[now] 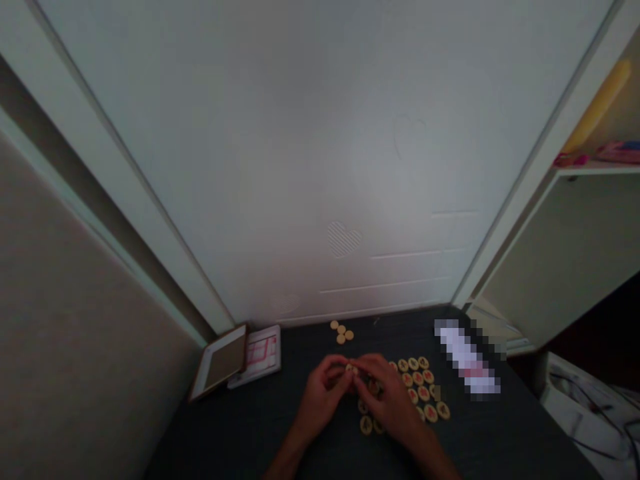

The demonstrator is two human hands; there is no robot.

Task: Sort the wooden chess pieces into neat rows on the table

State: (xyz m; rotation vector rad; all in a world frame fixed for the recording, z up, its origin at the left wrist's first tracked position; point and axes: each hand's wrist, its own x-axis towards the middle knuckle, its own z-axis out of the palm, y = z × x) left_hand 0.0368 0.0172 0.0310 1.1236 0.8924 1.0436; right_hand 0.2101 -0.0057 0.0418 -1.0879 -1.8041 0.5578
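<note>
Over the dark tabletop, my left hand (325, 387) and my right hand (383, 393) meet at their fingertips. A small round wooden game piece (351, 369) is pinched between them, its face partly covered by the fingers. Rows of similar pieces with red or dark marks lie flat beside and beneath my right hand, such as one piece (431, 413) at the right and another piece (367, 425) in front. My right hand hides part of these rows. Farther back, near the wall, several plain-faced discs (341, 330) lie in a loose cluster.
A framed panel (220, 363) and a white-edged item with pink lines (263, 353) lean at the table's back left. A blurred-out pale object (467, 360) lies at the right. White panelling (300, 167) rises behind the table (225, 433). A white box with cables (585, 413) stands at lower right.
</note>
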